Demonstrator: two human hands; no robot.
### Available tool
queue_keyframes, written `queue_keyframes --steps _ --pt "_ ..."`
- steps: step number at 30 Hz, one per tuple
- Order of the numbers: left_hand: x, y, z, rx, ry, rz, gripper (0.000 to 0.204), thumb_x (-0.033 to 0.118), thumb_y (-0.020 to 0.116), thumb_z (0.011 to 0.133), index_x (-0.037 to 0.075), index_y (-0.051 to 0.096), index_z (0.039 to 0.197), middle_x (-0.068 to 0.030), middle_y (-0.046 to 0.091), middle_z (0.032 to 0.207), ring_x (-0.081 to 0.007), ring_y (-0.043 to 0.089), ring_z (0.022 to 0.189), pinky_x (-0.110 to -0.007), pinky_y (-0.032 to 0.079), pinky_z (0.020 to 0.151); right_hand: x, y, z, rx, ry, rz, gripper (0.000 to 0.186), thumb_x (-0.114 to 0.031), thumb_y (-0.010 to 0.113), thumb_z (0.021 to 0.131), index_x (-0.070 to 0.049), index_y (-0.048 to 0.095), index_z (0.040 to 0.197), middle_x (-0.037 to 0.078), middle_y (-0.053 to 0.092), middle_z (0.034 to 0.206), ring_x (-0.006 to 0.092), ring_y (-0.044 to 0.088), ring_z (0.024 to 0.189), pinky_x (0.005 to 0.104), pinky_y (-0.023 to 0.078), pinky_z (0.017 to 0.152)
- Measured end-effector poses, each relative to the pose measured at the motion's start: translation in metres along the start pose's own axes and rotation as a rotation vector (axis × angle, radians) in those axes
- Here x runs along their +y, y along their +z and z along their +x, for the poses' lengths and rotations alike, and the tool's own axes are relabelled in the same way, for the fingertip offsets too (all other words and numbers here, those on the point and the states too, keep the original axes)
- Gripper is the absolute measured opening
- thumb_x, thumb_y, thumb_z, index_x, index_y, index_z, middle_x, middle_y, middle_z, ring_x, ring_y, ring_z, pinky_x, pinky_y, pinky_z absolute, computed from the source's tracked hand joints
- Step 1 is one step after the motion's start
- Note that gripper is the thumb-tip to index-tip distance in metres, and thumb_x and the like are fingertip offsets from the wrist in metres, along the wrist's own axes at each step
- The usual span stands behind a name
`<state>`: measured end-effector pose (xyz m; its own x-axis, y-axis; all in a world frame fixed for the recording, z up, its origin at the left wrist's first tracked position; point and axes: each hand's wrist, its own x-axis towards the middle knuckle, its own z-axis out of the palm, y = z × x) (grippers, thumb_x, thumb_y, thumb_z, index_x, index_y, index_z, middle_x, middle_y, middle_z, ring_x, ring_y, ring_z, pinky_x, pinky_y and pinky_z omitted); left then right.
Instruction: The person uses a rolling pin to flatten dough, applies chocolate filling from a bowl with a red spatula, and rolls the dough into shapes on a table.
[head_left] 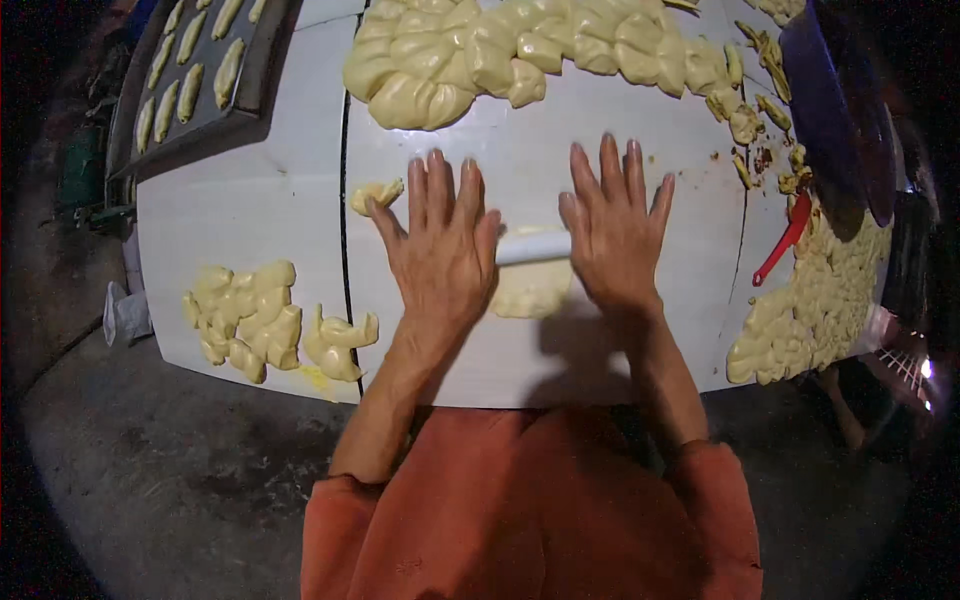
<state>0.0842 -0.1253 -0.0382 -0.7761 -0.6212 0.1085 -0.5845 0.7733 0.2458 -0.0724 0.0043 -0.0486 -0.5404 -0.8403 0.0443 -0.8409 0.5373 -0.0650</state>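
Note:
My left hand (435, 255) and my right hand (615, 240) lie palm down with fingers stretched out and spread, over the two ends of a white rolling pin (532, 247). The pin's middle shows between them, across a flattened piece of pale dough (530, 298). Both ends of the pin are hidden under my hands. A small dough lump (362, 200) sits beside my left thumb. Beyond my fingertips runs a long band of many soft dough pieces (450, 70).
A dark tray (200, 125) of shaped pastries stands upper left, dough pieces (240, 320) lower left. At right are a purple container (830, 90), a red-handled utensil (780, 245), more dough (790, 330) and yellowish scraps (760, 110). The white table's front edge (470, 400) is before my body.

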Motion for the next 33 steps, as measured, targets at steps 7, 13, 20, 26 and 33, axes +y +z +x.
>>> queue_keyframes --steps 7,13,20,26,33 --pt "-0.019 -0.001 0.077 0.077 0.063 0.049 0.064 0.042 0.052 0.105 0.012 0.038 0.159 -0.03 0.029 0.164 -0.0472 0.022 0.155 -0.077 0.009 0.117 0.014 -0.028 0.061 0.138 -0.174 0.299 0.067 -0.047 0.065 0.095 -0.016 0.05 0.153 0.024 0.048 0.151 0.0427 0.043 0.141 0.0596 0.034 0.114" --pt "-0.014 -0.021 0.034 -0.123 0.134 -0.083 0.074 0.045 0.061 0.1 0.014 0.034 0.161 -0.0279 0.025 0.166 -0.046 0.02 0.156 -0.074 0.018 0.118 0.031 -0.049 -0.009 -0.074 -0.42 0.444 0.044 -0.036 0.076 0.086 -0.009 0.069 0.12 0.012 0.066 0.093 0.0328 0.064 0.086 0.0451 0.052 0.075" --pt "0.005 -0.005 -0.038 -0.075 0.214 0.036 0.058 0.033 0.054 0.103 0.006 0.046 0.154 -0.0263 0.04 0.159 -0.0439 0.033 0.151 -0.073 0.022 0.116 0.015 -0.036 -0.055 -0.028 -0.376 0.195 0.064 -0.05 0.066 0.094 -0.015 0.056 0.146 0.02 0.051 0.152 0.0356 0.048 0.14 0.0574 0.036 0.114" --pt "0.019 -0.019 -0.107 -0.113 0.137 -0.114 0.061 0.036 0.058 0.102 0.001 0.047 0.151 -0.0219 0.045 0.158 -0.0421 0.039 0.148 -0.07 0.023 0.117 0.008 -0.032 -0.131 -0.017 -0.302 0.347 0.062 -0.034 0.071 0.093 -0.014 0.054 0.148 0.014 0.053 0.152 0.0342 0.048 0.141 0.0545 0.033 0.116" --pt "0.019 -0.017 -0.138 0.014 0.141 -0.007 0.073 0.047 0.062 0.099 0.006 0.043 0.157 -0.0188 0.036 0.165 -0.0374 0.024 0.156 -0.076 0.007 0.117 0.022 -0.036 -0.125 0.06 -0.413 0.332 0.049 -0.028 0.072 0.092 -0.019 0.063 0.139 0.005 0.062 0.122 0.023 0.058 0.115 0.0474 0.04 0.102"
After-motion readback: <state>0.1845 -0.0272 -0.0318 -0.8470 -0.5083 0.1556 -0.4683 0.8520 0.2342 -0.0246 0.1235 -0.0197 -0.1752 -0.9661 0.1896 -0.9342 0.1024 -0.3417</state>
